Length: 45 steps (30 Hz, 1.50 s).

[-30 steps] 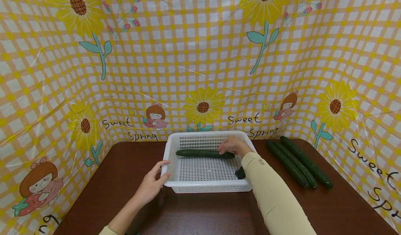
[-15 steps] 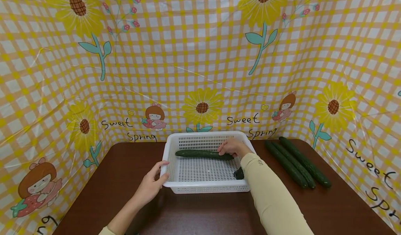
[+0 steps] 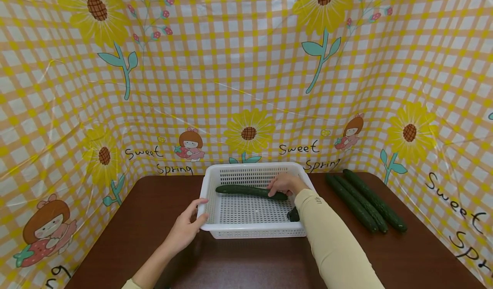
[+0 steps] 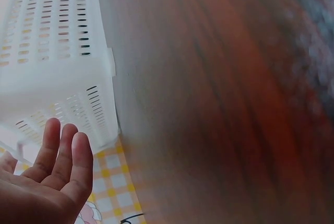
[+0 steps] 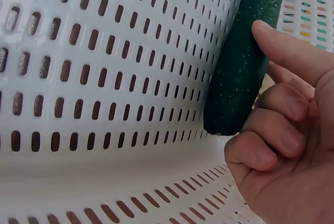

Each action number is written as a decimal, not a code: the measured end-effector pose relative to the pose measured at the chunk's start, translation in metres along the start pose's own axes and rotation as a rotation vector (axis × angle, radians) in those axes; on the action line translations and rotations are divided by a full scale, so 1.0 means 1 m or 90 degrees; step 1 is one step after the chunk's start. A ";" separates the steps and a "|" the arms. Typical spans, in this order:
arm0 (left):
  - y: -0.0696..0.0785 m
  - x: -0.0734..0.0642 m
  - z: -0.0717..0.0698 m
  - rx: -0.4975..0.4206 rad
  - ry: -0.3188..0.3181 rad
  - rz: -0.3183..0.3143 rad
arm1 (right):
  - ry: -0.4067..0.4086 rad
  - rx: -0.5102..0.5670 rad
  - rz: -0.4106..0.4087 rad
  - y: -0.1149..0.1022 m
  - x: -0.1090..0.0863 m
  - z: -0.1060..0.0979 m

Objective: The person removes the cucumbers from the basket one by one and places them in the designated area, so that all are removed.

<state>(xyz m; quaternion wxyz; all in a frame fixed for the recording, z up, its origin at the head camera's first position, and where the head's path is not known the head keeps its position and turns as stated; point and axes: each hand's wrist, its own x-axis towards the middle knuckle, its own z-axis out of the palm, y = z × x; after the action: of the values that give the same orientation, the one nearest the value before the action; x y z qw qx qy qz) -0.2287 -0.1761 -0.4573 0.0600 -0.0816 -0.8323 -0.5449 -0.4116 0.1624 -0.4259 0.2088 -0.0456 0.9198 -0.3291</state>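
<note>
A dark green cucumber (image 3: 242, 189) lies crosswise inside a white perforated plastic basket (image 3: 254, 225). My right hand (image 3: 285, 183) holds it near its right end. In the right wrist view the thumb (image 5: 287, 46) lies along the cucumber (image 5: 240, 72), with the other fingers curled at its side. The blunt end sits low in the basket, close over the slotted floor. At the basket's left rim, the thumb and index finger of my left hand (image 3: 188, 224) touch the edge. The left wrist view shows its other fingers (image 4: 81, 161) loosely extended beside the slotted outer wall.
Several more cucumbers (image 3: 367, 201) lie side by side on the brown table (image 3: 154, 212), right of the basket. A small black object (image 3: 293, 214) shows beside the right sleeve. A checked sunflower cloth (image 3: 246, 75) hangs around the back and sides.
The right hand has drawn the cucumber's right end slightly toward the front of the basket, so it now lies at a slant. The left hand has stayed at the rim.
</note>
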 end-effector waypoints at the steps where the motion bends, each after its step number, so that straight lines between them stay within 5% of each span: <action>1: 0.000 0.000 0.000 -0.001 0.000 0.000 | 0.001 -0.010 0.000 0.000 0.000 0.000; 19: 0.002 0.001 -0.002 0.003 -0.002 0.009 | -0.003 -0.068 -0.002 -0.003 0.003 0.005; 30: 0.001 0.002 -0.003 0.020 -0.013 0.013 | 0.002 -0.125 -0.054 0.002 0.009 0.005; 45: 0.001 0.000 -0.002 0.012 -0.009 0.009 | -0.014 -0.052 -0.091 0.000 -0.008 -0.003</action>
<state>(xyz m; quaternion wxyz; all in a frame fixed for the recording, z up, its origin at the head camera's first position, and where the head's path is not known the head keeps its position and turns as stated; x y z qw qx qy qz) -0.2285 -0.1777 -0.4558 0.0583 -0.0908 -0.8375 -0.5357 -0.4059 0.1653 -0.4212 0.1930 -0.1236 0.9244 -0.3051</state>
